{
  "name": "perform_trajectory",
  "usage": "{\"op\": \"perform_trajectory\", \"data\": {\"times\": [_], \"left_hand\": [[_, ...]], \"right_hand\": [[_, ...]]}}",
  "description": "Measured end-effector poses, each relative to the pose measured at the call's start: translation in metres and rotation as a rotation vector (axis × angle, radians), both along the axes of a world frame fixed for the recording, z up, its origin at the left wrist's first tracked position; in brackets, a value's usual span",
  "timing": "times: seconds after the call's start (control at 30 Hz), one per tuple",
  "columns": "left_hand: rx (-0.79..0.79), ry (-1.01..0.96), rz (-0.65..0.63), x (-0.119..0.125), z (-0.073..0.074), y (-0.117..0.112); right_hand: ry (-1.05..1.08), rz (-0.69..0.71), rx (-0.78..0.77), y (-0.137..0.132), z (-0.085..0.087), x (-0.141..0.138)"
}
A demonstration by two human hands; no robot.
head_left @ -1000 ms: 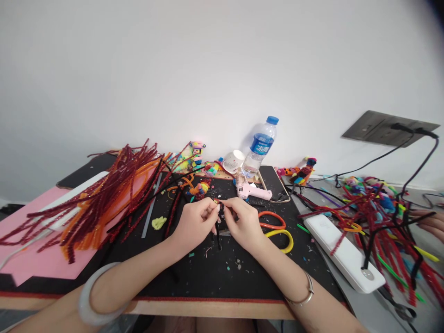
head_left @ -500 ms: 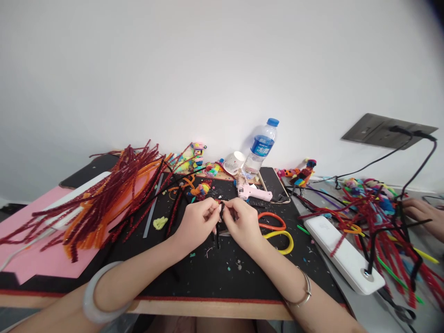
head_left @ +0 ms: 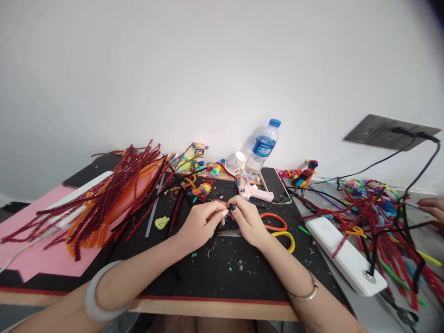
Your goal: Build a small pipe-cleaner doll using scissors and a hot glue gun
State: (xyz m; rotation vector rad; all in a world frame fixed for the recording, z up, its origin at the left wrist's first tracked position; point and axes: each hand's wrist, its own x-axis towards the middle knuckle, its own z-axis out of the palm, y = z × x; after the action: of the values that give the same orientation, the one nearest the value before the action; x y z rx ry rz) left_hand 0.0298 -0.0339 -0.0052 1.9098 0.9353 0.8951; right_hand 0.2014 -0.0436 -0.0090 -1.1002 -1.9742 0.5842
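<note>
Starting from the front, there's a wooden table edge (head_left: 215,310) under a black mat (head_left: 208,280), with a pale bangle (head_left: 90,298) on the left arm and a silvery bracelet (head_left: 314,291) on the right. Past those, the left hand (head_left: 203,226) and right hand (head_left: 249,224) meet over the mat, thumbs and forefingers pinched pretty much closed on a small reddish bit (head_left: 222,202) right between the fingertips. Most of it's hidden, so I can't tell its full shape. The scissors (head_left: 286,225) lie partly under the right hand, orange and yellow handles poking out. Over on the left there's a pale yellow clump (head_left: 162,223), then a big heap of dark red and orange pipe cleaners (head_left: 121,194) over a pink sheet (head_left: 74,259). Way off right, a white slab (head_left: 343,254) sits near more stems, plus someone else's hand (head_left: 433,206) at the edge. Further back you've got a pink glue gun (head_left: 256,193), a tilted white cup (head_left: 236,162) and a water bottle (head_left: 262,149), then the wall with its socket plate (head_left: 376,132)
</note>
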Motion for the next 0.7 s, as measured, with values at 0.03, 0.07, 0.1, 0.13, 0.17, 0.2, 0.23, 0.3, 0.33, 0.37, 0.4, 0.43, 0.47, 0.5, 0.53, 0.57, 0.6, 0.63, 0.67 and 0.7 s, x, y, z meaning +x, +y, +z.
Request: {"op": "perform_trajectory", "data": {"times": [0.03, 0.07, 0.1, 0.13, 0.17, 0.2, 0.23, 0.3, 0.33, 0.37, 0.4, 0.43, 0.47, 0.5, 0.53, 0.57, 0.6, 0.63, 0.67, 0.7], "left_hand": [[-0.01, -0.004, -0.003, -0.0001, 0.0001, -0.0003], [-0.018, -0.005, -0.004, -0.0002, 0.0001, -0.0004], [-0.022, -0.004, -0.005, -0.0003, 0.0002, -0.0004], [-0.021, -0.002, -0.007, -0.0004, 0.0003, -0.0003], [-0.015, 0.002, -0.009, -0.0006, 0.0004, 0.0], [-0.005, 0.008, -0.012, -0.0008, 0.0005, 0.0004], [0.006, 0.016, -0.013, -0.001, 0.0007, 0.0008], [0.036, 0.027, -0.014, -0.0013, 0.0007, 0.0016], [0.056, 0.031, -0.015, -0.0014, 0.0005, 0.0019], [0.078, 0.033, -0.016, -0.0016, 0.0001, 0.0021], [0.1, 0.033, -0.018, -0.0018, -0.0004, 0.0023], [0.121, 0.031, -0.022, -0.002, -0.0009, 0.0024], [0.136, 0.029, -0.025, -0.0022, -0.0015, 0.0023], [0.143, 0.028, -0.028, -0.0024, -0.0019, 0.0022], [0.146, 0.026, -0.029, -0.0026, -0.0023, 0.002], [0.145, 0.023, -0.03, -0.0028, -0.0024, 0.0017], [0.141, 0.022, -0.029, -0.0029, -0.0025, 0.0013], [0.132, 0.02, -0.026, -0.0029, -0.0024, 0.0007], [0.117, 0.018, -0.024, -0.0028, -0.0023, 0.0002], [0.095, 0.016, -0.024, -0.0025, -0.0022, -0.0003]], "right_hand": [[-0.003, 0.007, -0.012, 0.0001, -0.0002, 0.0002], [-0.008, 0.016, -0.025, 0.0002, -0.0002, 0.0005], [-0.013, 0.027, -0.04, 0.0002, -0.0001, 0.0006], [-0.013, 0.04, -0.057, 0.0002, 0.0001, 0.0008], [-0.004, 0.055, -0.076, 0.0001, 0.0004, 0.0009], [0.017, 0.074, -0.101, -0.0001, 0.0008, 0.0009], [0.048, 0.096, -0.131, -0.0003, 0.0012, 0.001], [0.12, 0.14, -0.194, -0.0007, 0.0019, 0.0012], [0.146, 0.158, -0.219, -0.0008, 0.0023, 0.0013], [0.158, 0.17, -0.234, -0.0008, 0.0026, 0.0014], [0.157, 0.173, -0.239, -0.0008, 0.0028, 0.0015], [0.144, 0.17, -0.234, -0.0007, 0.003, 0.0016], [0.128, 0.165, -0.222, -0.0006, 0.0031, 0.0016], [0.108, 0.162, -0.207, -0.0005, 0.003, 0.0015], [0.088, 0.157, -0.188, -0.0005, 0.0028, 0.0014], [0.07, 0.153, -0.166, -0.0004, 0.0024, 0.0012], [0.054, 0.149, -0.143, -0.0005, 0.002, 0.0009], [0.04, 0.143, -0.12, -0.0006, 0.0014, 0.0006], [0.026, 0.137, -0.098, -0.0008, 0.0008, 0.0001], [0.013, 0.128, -0.076, -0.0011, 0.0001, -0.0004]]}}
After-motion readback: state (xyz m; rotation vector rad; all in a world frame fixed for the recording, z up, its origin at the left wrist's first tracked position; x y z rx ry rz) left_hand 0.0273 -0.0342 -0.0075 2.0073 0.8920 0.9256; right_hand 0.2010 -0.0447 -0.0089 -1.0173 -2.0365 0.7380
